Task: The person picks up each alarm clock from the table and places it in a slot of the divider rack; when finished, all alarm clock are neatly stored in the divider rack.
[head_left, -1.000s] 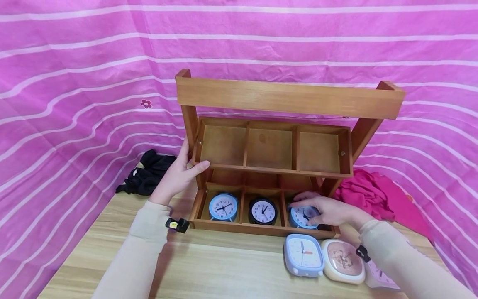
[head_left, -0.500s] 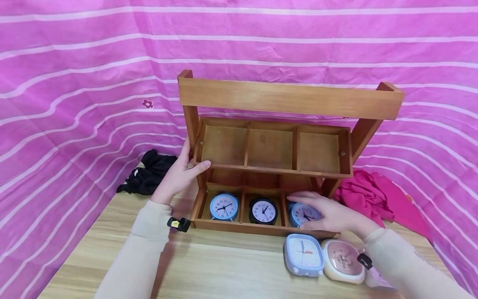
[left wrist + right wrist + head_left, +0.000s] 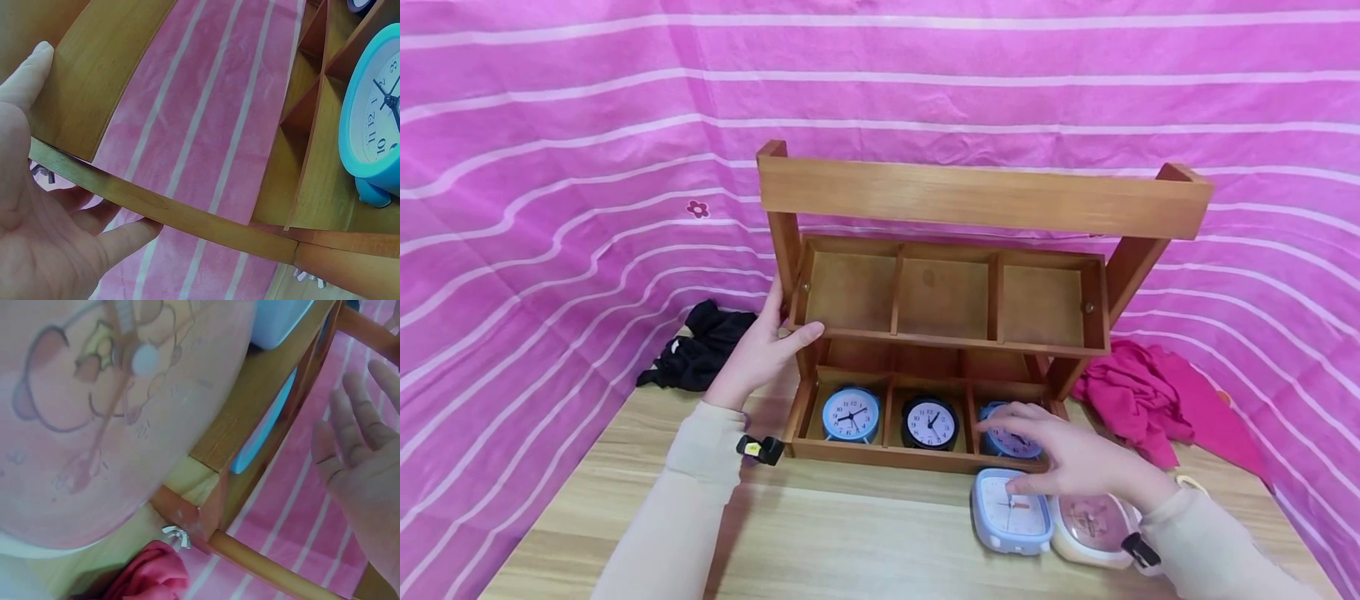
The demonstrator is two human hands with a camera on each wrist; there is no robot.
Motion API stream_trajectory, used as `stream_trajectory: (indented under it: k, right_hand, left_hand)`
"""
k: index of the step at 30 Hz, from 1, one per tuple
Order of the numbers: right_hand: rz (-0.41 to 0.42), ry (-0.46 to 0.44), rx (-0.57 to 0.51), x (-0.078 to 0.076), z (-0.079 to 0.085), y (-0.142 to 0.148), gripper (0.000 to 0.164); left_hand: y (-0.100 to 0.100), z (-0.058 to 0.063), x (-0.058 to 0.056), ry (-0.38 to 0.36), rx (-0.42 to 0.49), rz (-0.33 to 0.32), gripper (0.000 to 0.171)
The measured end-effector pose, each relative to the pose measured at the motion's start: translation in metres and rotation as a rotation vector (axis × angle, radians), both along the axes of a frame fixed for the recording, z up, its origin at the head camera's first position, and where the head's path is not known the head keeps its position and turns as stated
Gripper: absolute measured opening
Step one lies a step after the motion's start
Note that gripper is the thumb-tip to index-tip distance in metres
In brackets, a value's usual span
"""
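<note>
A two-tier wooden rack (image 3: 940, 340) stands on the table. My left hand (image 3: 760, 354) grips its left side, thumb on the upper tray's front corner; in the left wrist view the fingers lie on the far side of the upright (image 3: 187, 209). Round alarm clocks sit in the lower tray: a blue one (image 3: 851, 415) at left, a black one (image 3: 930, 423) in the middle, another blue one (image 3: 1011, 444) at right, partly hidden by my right hand (image 3: 1075, 450). That hand holds nothing, its fingers loosely extended above a square light-blue clock (image 3: 1011, 521) in front of the rack.
Right of the square clock lies a pink-faced clock (image 3: 1090, 523), large in the right wrist view, partly behind the right wrist. Bright pink cloth (image 3: 1138, 392) lies right of the rack, black cloth (image 3: 700, 346) left. A pink striped sheet (image 3: 925, 75) hangs behind.
My right hand has let go of the right-hand blue clock in the lower tray and drawn back toward the square light-blue clock. The left hand keeps its grip on the rack.
</note>
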State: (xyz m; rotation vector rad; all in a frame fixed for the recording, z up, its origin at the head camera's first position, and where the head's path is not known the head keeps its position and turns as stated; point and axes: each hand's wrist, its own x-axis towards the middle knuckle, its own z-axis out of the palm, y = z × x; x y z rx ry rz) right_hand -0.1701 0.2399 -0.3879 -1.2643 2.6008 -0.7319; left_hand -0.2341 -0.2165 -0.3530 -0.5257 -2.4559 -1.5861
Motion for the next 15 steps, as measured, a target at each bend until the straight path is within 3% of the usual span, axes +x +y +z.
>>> stream_trajectory:
  k: [7,15]
  right_hand:
    - [0.107,0.066,-0.002,0.016,0.001,-0.001,0.071]
    - [0.151,0.128,-0.045,0.025,-0.007,0.000,0.070]
  left_hand:
    - [-0.001,-0.001,0.000,0.003,-0.011,0.009,0.095]
    - [0.000,-0.001,0.000,-0.001,-0.023,0.017,0.095]
